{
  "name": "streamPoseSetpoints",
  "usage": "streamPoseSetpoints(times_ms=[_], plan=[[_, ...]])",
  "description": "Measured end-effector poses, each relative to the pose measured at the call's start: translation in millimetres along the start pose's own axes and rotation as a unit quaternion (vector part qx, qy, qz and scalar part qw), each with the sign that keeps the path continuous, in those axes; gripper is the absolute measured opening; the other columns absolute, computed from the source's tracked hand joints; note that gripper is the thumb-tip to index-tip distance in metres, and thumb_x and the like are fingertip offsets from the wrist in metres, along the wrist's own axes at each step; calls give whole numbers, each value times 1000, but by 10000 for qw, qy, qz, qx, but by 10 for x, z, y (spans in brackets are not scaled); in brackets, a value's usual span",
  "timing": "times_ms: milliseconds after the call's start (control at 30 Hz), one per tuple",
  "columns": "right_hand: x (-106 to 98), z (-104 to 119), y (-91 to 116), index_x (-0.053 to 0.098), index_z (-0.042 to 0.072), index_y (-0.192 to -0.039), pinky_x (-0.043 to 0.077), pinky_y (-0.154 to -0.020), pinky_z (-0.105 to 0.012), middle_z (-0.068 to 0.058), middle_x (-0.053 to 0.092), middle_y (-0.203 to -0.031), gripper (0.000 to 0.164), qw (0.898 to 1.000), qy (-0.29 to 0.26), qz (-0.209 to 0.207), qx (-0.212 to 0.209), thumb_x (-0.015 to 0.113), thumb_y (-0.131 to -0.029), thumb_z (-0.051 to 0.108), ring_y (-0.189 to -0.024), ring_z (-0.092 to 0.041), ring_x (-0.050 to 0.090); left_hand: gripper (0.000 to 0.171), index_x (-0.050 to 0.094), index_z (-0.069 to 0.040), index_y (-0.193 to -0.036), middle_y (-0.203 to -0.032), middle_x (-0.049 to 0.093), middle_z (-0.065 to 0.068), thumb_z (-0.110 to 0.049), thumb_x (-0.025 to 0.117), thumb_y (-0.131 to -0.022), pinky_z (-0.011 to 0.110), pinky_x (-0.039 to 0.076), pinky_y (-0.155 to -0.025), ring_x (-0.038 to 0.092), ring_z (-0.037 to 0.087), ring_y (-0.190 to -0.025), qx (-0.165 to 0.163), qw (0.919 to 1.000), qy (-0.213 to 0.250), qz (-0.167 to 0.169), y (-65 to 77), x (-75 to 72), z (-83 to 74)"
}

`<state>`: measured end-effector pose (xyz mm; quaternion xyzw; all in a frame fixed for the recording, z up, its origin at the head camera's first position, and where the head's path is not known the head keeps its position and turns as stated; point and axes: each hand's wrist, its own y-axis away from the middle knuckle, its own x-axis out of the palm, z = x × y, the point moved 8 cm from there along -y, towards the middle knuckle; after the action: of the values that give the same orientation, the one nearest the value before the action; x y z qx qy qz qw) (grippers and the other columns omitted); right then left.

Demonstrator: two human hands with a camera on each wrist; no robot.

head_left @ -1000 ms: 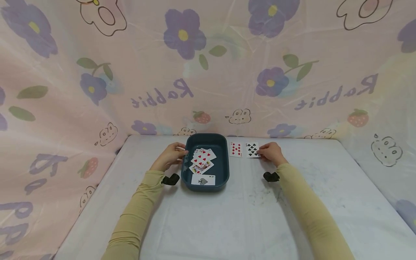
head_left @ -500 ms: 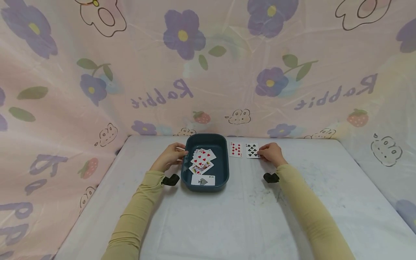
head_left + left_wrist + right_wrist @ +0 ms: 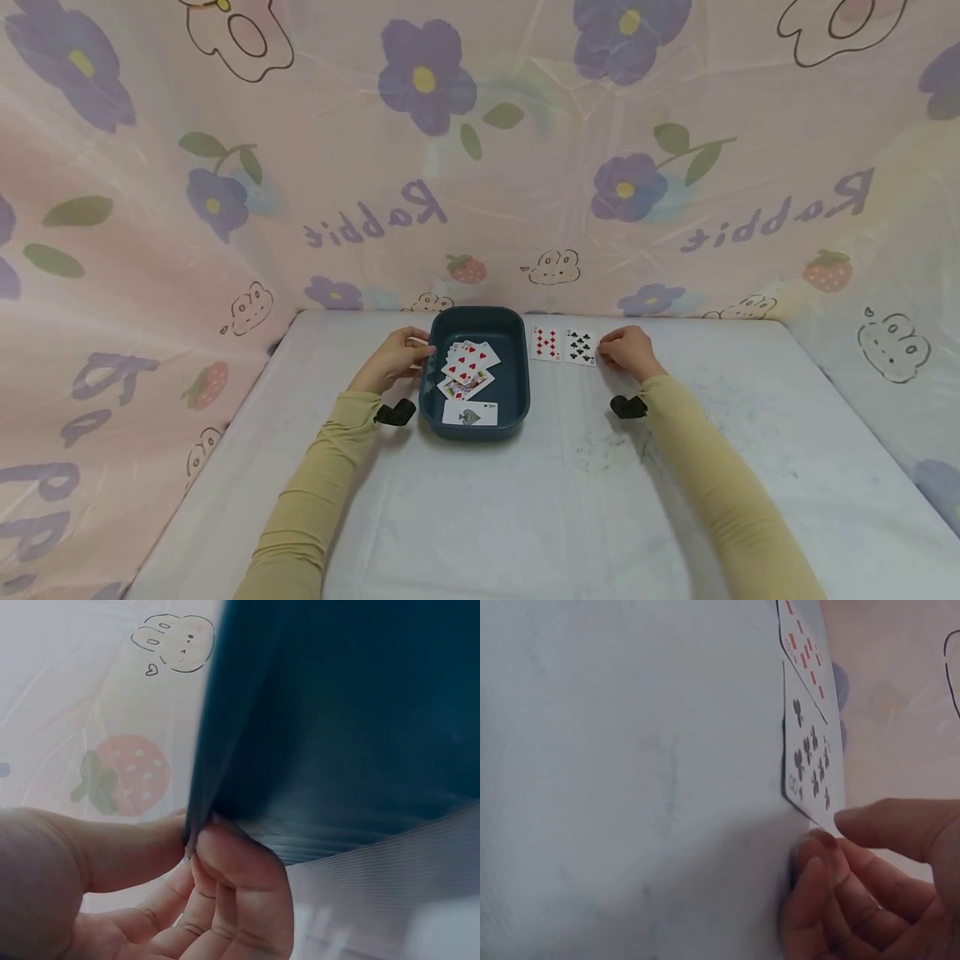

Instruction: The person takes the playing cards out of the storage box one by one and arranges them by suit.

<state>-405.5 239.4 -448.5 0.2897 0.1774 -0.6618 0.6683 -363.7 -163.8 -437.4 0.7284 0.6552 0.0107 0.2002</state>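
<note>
Club card (image 3: 580,347) has shifted slightly toward the diamond card (image 3: 545,342)

Printed cloth walls (image 3: 525,150) rise around a white-covered table (image 3: 465,517). "Rabbit" is written on them twice, mirrored. Blue tray (image 3: 512,375) stands on the table, its rim pinched by the left hand (image 3: 390,360); inside lie playing cards (image 3: 471,362), ace of spades (image 3: 469,414) nearest. Right of the tray, club and diamond cards lie face up; the right hand (image 3: 632,353) is at the club card's edge, whether gripping I cannot tell.
</note>
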Motion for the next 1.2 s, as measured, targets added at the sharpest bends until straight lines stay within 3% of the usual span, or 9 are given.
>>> streamPoseSetpoints(times_ms=[233,367,500,667,933,1200], plan=[[16,105,-10,62,-9,-114,51,-63,-26,-15,68,-85,30,9995,-319,1,-85,61,-89,8,-67,-14,61,39,44,0,-131,-106,57,13,-12,58,-97,28,50,-65,57,24,-87,-9,10000,-2,-15,-17,-6,10],[72,248,-38,56,-12,-121,53,-77,-32,-27,64,-108,34,9960,-790,342,-258,55,-94,9,-89,-28,66,37,45,-1,-129,-106,57,14,-11,59,-96,28,51,-65,58,25,-88,16,10000,-26,-40,-13,-10,13],[127,505,-45,50,-12,-128,48,-91,-42,-30,57,-120,37,9916,-988,665,-504,48,-99,12,-109,-39,58,35,46,-2,-127,-105,57,14,-11,59,-96,28,51,-65,58,27,-90,28,10000,-19,-28,-2,-6,19],[238,927,-9,49,-9,-130,46,-93,-43,-28,57,-122,38,9857,-1240,946,-636,48,-100,14,-112,-39,57,36,46,-1,-128,-109,57,17,-10,59,-96,29,51,-67,57,30,-95,91,10000,26,8,13,6,2],[629,1530,113,51,-8,-129,49,-88,-37,-29,57,-123,37,9668,-1762,1625,-890,51,-99,13,-110,-36,59,33,47,-2,-126,-110,58,18,-10,59,-96,28,51,-65,58,25,-88,61,10000,74,-17,-10,-12,8],[1012,1725,237,45,-9,-134,45,-95,-41,-29,53,-127,44,9580,-1782,2169,-591,51,-100,18,-115,-37,55,34,46,-1,-126,-109,57,17,-10,59,-96,28,51,-64,57,24,-86,70,9999,82,53,-15,-3,10]])
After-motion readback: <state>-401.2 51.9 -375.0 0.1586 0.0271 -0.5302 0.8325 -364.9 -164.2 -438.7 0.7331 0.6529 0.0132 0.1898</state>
